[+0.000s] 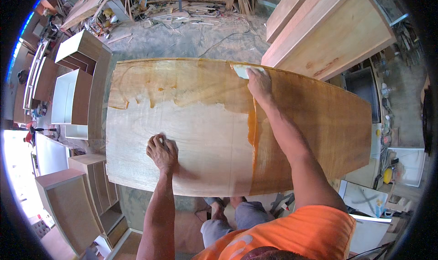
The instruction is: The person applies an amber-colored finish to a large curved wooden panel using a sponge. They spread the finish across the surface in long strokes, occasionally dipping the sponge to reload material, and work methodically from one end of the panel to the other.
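Right hand pinches a flat white spreader near the far edge of a half-amber wooden panel; left hand half-curls on its pale part, contents unclear. Even pressure should smooth the glossy orange coating.

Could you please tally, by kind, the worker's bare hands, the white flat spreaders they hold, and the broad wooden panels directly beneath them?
Bare hands: 2 (left hand, right hand)
White flat spreader in the right hand: 1
Broad, partly orange-brown wooden panel: 1
Total: 4
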Motion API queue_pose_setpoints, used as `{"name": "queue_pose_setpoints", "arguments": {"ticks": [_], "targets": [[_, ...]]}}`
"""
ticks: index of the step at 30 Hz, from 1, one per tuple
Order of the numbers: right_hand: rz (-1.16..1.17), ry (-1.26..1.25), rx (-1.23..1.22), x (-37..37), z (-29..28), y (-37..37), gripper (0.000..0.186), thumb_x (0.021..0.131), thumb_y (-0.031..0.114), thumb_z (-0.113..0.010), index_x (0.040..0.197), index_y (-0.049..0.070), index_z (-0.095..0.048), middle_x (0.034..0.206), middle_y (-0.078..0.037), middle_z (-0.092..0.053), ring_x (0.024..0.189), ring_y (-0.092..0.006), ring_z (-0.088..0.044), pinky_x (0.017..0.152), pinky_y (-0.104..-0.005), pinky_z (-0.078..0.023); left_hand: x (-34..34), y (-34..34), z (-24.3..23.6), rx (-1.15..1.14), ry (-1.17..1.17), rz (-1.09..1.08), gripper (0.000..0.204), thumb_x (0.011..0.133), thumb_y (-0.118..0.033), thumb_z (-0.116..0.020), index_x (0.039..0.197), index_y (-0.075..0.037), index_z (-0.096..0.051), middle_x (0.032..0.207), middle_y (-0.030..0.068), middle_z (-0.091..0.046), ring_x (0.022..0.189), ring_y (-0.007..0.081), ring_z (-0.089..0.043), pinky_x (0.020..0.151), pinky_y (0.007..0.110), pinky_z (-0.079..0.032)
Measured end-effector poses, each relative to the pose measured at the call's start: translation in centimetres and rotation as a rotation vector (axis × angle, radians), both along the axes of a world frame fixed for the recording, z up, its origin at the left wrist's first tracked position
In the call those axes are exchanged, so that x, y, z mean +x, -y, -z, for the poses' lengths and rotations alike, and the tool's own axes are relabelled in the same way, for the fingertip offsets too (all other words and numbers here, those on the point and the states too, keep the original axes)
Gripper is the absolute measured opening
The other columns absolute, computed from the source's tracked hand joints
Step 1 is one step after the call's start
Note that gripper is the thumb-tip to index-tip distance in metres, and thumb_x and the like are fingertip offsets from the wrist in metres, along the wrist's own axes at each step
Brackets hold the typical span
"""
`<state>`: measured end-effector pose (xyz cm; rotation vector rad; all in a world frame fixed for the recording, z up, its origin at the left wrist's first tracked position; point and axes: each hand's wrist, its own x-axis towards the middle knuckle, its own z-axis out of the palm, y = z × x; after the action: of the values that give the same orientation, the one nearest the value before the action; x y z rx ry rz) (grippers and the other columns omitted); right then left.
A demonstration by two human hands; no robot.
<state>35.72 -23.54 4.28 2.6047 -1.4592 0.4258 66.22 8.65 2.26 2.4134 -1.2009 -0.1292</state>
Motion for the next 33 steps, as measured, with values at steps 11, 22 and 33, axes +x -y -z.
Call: {"name": "queue_pose_setpoints", "arguments": {"ticks": [11,22,33], "targets": [[0.004,-0.038,0.039,-0.2,0.2,1.9,0.029,0.088,0.011,-0.046,0.108,0.002,-0.065,0.101,-0.014,-0.065,0.096,-0.0322,-0.063,0.086,-0.0444,-0.046,0.1,0.1,0.5,-0.001,0.033,-0.013,0.033,0.088,-0.028,-0.053,0.115,-0.010,-0.056,0.121,0.0151,-0.051,0.117,0.0357,-0.045,0.101,0.048,-0.032],[0.042,-0.076,0.055,-1.0,-0.7,0.2,0.028,0.083,0.008,-0.054,0.108,0.004,-0.065,0.107,-0.012,-0.065,0.098,-0.0309,-0.063,0.085,-0.0414,-0.048,0.1,-0.2,0.3,-0.018,0.025,0.014,0.034,0.088,-0.027,-0.054,0.116,-0.008,-0.055,0.122,0.0157,-0.051,0.116,0.0360,-0.045,0.102,0.048,-0.031],[0.162,-0.085,0.161,-3.1,0.6,1.9,0.022,0.077,0.005,-0.058,0.095,0.005,-0.070,0.086,-0.021,-0.069,0.080,-0.0395,-0.067,0.073,-0.0497,-0.053,0.1,-0.1,1.0,-0.015,0.066,0.037,0.036,0.087,-0.027,-0.055,0.118,-0.010,-0.055,0.122,0.0155,-0.051,0.116,0.0361,-0.046,0.101,0.047,-0.032]]}}
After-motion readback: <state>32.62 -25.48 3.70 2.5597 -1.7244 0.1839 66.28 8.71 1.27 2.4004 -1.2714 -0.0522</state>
